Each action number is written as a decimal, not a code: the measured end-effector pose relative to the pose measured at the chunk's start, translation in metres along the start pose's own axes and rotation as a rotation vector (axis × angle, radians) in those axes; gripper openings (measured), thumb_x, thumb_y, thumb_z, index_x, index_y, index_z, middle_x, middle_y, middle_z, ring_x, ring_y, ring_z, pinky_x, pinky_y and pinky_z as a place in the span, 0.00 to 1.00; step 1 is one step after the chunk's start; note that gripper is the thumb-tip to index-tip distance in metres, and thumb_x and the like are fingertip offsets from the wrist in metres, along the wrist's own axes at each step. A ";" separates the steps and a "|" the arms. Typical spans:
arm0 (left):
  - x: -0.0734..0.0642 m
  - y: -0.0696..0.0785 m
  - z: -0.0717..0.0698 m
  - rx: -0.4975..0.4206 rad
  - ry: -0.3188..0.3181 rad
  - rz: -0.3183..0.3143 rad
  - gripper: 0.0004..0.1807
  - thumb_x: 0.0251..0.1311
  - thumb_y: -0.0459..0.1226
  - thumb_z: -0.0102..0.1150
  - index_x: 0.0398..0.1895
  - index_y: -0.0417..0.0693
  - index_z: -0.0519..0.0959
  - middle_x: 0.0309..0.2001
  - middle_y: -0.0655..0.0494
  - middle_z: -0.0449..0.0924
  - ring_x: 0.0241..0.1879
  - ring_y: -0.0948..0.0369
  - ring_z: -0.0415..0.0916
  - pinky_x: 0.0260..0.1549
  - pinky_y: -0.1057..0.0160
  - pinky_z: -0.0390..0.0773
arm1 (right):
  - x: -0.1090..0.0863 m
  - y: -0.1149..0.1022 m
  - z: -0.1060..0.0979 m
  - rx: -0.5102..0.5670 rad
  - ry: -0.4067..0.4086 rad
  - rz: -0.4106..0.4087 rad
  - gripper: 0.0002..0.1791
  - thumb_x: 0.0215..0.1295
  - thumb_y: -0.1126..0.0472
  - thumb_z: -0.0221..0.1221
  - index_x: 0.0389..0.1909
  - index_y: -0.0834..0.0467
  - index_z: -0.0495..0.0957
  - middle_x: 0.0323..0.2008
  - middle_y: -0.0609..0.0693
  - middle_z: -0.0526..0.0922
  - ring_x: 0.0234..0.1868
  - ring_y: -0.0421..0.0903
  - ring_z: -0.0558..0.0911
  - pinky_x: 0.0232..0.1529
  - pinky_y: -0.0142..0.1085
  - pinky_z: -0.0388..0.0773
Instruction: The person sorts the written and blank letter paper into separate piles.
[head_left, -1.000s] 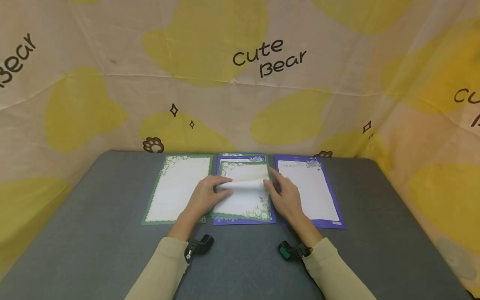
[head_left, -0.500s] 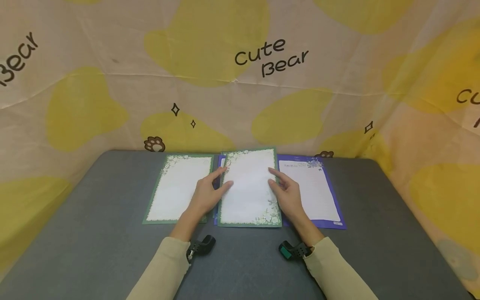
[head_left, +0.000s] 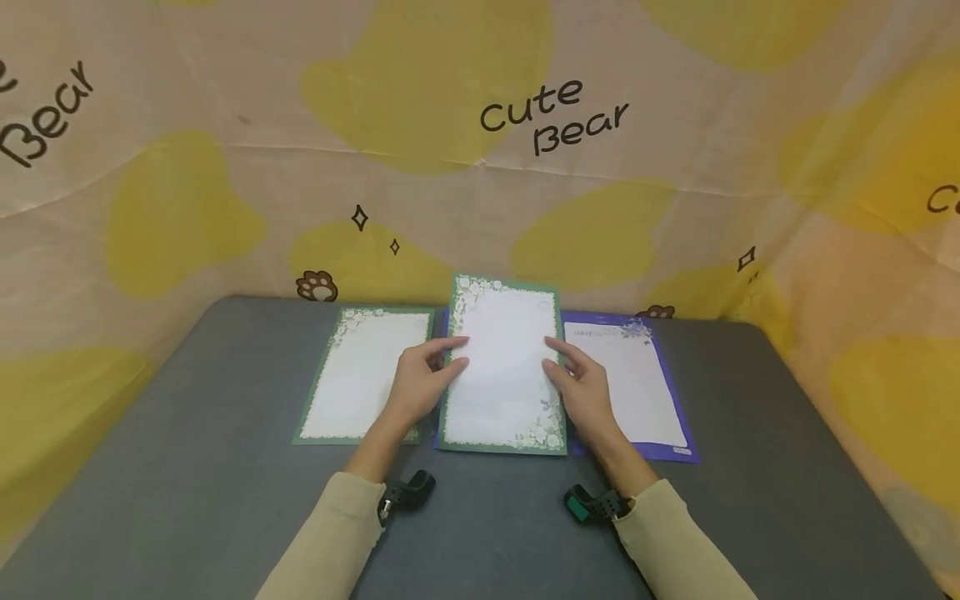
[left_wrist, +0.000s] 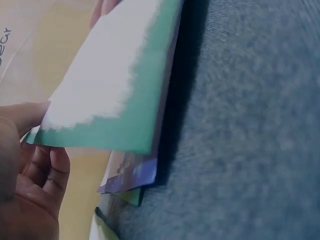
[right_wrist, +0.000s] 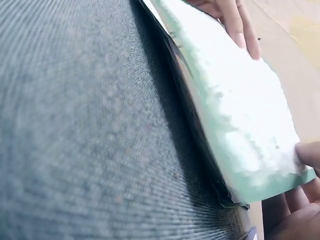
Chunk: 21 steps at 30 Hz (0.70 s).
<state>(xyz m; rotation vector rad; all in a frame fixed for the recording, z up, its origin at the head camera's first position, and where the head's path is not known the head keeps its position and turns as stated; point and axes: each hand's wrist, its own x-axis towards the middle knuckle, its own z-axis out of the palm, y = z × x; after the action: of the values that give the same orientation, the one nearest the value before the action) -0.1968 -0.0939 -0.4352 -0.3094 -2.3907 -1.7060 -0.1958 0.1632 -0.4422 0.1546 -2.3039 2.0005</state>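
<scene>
Beige backdrop cloth [head_left: 247,92] with yellow patches, brown paw prints [head_left: 317,287] and black "Cute Bear" lettering [head_left: 555,117] is hanging behind a dark gray tabletop [head_left: 495,533]. At the center, the middle green-bordered floral sheet [head_left: 502,367] is facing the head camera, with its far edge standing above the tabletop's far edge in the head view. The left hand [head_left: 416,383] is gripping this sheet at its left edge, and the right hand [head_left: 590,392] is gripping it at its right edge; both thumbs are pressing on the white face while other fingers are supporting it from behind. Behind this sheet, a purple-bordered sheet [left_wrist: 145,171] is showing at the left margin. One green-bordered floral sheet on the left [head_left: 348,383] is lying flat on the tabletop, partly covered by the left forearm. On the right, a purple-bordered sheet with a blue flower motif [head_left: 648,392] is lying flat, partly covered by the right hand and forearm. Black wrist devices [head_left: 408,492] are sitting just beyond the cuffs of the beige sleeves [head_left: 322,533].
</scene>
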 end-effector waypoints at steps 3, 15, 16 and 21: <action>-0.002 0.004 -0.003 0.031 -0.008 0.007 0.19 0.63 0.35 0.68 0.57 0.50 0.84 0.19 0.54 0.67 0.19 0.65 0.60 0.23 0.69 0.67 | 0.000 -0.004 0.000 -0.068 0.027 0.001 0.22 0.70 0.63 0.62 0.65 0.55 0.78 0.66 0.58 0.78 0.48 0.48 0.88 0.43 0.28 0.85; -0.013 0.014 -0.034 0.210 -0.070 0.037 0.23 0.61 0.33 0.69 0.61 0.50 0.82 0.36 0.49 0.81 0.27 0.60 0.69 0.25 0.68 0.71 | -0.003 -0.020 0.006 -0.262 -0.005 0.039 0.19 0.68 0.60 0.64 0.59 0.55 0.82 0.64 0.54 0.81 0.66 0.54 0.79 0.59 0.47 0.82; -0.014 0.015 -0.038 0.222 -0.073 0.031 0.23 0.61 0.33 0.69 0.61 0.49 0.82 0.38 0.49 0.83 0.27 0.60 0.70 0.26 0.68 0.71 | -0.002 -0.021 0.007 -0.264 -0.025 0.037 0.19 0.68 0.60 0.64 0.59 0.55 0.82 0.64 0.55 0.81 0.63 0.54 0.82 0.55 0.47 0.84; -0.015 0.015 -0.063 0.279 -0.071 0.005 0.24 0.61 0.33 0.69 0.62 0.48 0.81 0.44 0.48 0.85 0.28 0.60 0.72 0.27 0.67 0.73 | 0.001 -0.033 0.023 -0.244 -0.138 0.036 0.22 0.67 0.62 0.64 0.62 0.57 0.80 0.64 0.61 0.80 0.33 0.51 0.90 0.33 0.41 0.87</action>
<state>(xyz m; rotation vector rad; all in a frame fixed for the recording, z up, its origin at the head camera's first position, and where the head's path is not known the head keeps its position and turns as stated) -0.1757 -0.1499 -0.4050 -0.3361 -2.6332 -1.3548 -0.1921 0.1359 -0.4125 0.2415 -2.6293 1.7553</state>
